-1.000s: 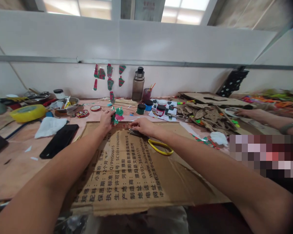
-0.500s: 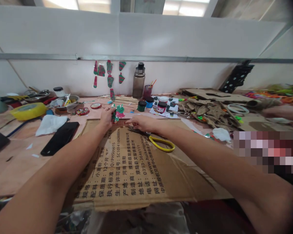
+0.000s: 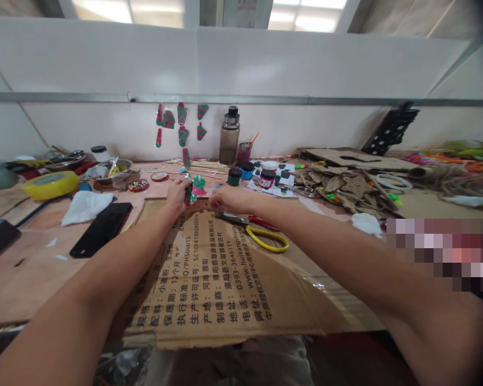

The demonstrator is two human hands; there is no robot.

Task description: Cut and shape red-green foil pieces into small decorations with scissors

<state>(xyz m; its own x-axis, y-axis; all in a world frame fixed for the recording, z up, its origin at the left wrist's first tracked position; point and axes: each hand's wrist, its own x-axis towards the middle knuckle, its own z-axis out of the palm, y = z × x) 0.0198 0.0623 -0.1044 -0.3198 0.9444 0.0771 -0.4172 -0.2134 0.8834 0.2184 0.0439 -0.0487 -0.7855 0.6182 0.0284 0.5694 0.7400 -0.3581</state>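
Observation:
My left hand (image 3: pixel 179 194) pinches a small green-and-pink painted piece of clear plastic film (image 3: pixel 199 185) above the far edge of a flattened cardboard sheet (image 3: pixel 298 289). A short gap to the right is my right hand (image 3: pixel 225 200), its fingers curled together; whether anything small is between them is hidden. Scissors with red and yellow handles (image 3: pixel 268 239) lie on the cardboard just below my right wrist, partly covered by the forearm. Similar red-and-green pieces (image 3: pixel 182 136) are stuck to the white wall ahead.
Beyond my hands stand a green paint jar (image 3: pixel 234 177), a red one (image 3: pixel 267 178) and a grey bottle (image 3: pixel 229 138). A black phone (image 3: pixel 101 229), white tissue (image 3: pixel 86 206) and yellow tape roll (image 3: pixel 51 185) lie left. Brown twine (image 3: pixel 338 185) is heaped right.
My right hand's fingers have gone from stretched out leftward to curled in. The left hand keeps hold of the plastic piece. Another person's hand at the right edge has left the view.

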